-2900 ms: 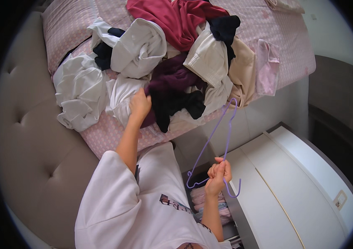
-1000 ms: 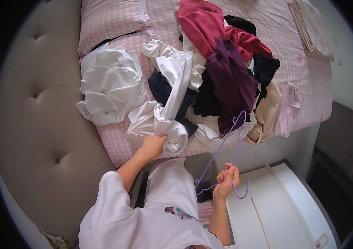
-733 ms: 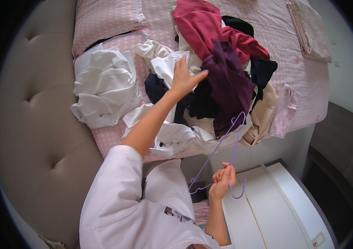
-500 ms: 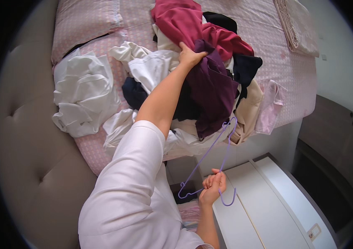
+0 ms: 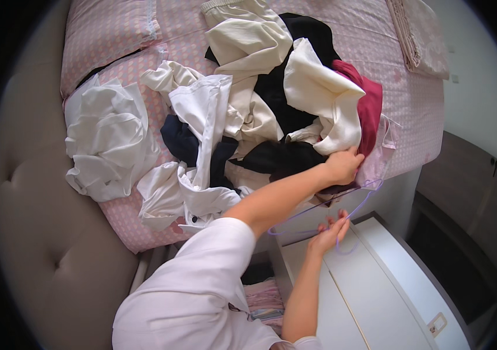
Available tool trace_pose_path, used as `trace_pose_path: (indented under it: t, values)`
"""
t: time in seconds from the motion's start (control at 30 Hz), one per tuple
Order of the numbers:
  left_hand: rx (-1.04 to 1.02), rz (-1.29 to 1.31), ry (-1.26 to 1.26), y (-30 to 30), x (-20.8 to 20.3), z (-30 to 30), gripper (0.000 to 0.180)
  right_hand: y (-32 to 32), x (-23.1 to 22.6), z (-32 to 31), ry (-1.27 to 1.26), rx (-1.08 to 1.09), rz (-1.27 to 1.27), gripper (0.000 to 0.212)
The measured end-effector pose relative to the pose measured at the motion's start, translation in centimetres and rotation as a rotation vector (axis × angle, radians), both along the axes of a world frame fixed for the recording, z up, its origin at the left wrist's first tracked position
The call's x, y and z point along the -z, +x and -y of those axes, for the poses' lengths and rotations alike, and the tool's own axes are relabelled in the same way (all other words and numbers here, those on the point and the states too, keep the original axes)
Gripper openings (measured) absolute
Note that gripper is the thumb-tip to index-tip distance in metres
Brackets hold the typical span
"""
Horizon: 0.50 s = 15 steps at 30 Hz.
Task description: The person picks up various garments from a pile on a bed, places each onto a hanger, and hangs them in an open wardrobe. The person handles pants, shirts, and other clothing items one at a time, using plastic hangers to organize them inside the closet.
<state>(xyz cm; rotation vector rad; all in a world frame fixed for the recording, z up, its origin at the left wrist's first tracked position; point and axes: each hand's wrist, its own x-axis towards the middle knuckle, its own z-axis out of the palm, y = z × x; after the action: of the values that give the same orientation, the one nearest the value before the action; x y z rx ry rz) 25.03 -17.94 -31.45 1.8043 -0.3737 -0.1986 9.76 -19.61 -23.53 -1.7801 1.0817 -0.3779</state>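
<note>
Left hand (image 5: 343, 167) and red garment (image 5: 371, 108) had shifted rightward; I couldn't tell whether those fingers gripped it, while the right hand (image 5: 330, 234) grasped the purple hanger (image 5: 367, 200) beside the bed (image 5: 416, 122)

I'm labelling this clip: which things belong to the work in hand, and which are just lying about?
In hand:
purple hanger, in the right hand
cream garment, at the left hand

Lying about:
pillow
folded bedding, top right
stacked pink cloths

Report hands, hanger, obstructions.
Right hand: holding purple hanger. Left hand: at cream garment, grip unclear. Left forearm partly covers dark clothing.
</note>
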Motion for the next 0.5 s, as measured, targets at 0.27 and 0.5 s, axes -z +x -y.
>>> trace_pose_path:
  t: [0.27,0.5]
  values:
    - [-0.715,0.096,0.703,7.9,6.8,-18.3,0.067,5.2,8.1,4.1,-0.356,-0.489,-0.048,0.035]
    - [-0.409,-0.026,0.826,8.6,12.6,-27.2,0.036,5.1,9.4,2.2,-0.470,-0.519,-0.047,0.037]
